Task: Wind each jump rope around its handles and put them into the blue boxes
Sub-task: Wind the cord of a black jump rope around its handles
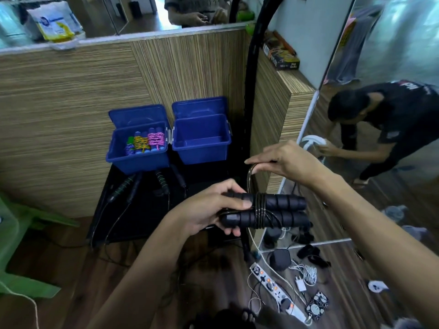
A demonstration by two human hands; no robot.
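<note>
The left hand (213,207) grips two black handles (273,210) side by side, cord (260,205) coiled around their middle. Just above, the right hand (285,160) pinches a loop of that cord. Beyond both hands sit two open blue boxes (202,138); the left one holds wound ropes (145,142).

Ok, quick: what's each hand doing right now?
Left hand: grips the two black foam handles, side by side.
Right hand: pinches a loop of thin dark cord above them.
</note>
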